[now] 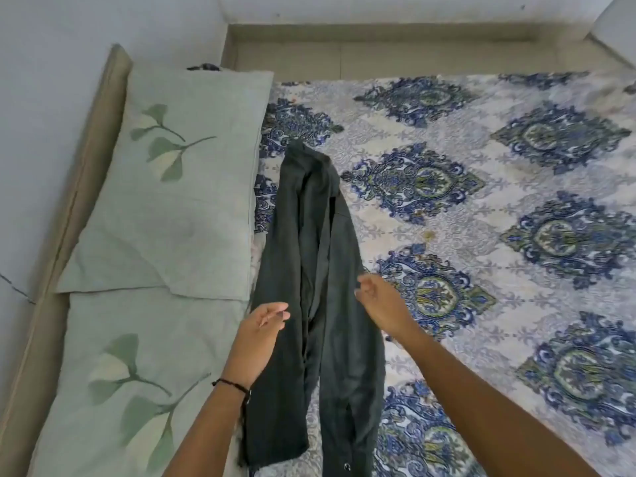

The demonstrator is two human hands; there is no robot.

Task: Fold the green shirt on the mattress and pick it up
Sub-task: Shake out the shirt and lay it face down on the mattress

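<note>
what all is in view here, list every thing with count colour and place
green shirt: one, dark green, lying lengthwise on the mattress beside the pillows, sides folded inward
mattress: one, sheet in white with blue and green medallions, fills the right side
pillows: two, pale green with leaf prints, in a row along the left edge, the far one overlapping the near one
bed frame: one, beige, left of the pillows against the wall
wall: pale, at left and top
floor strip: beige, beyond the mattress
wrist band: one, black, on the left wrist
left hand: open, at the shirt's left edge
right hand: fingers loosely curled, at the shirt's right edge
</note>
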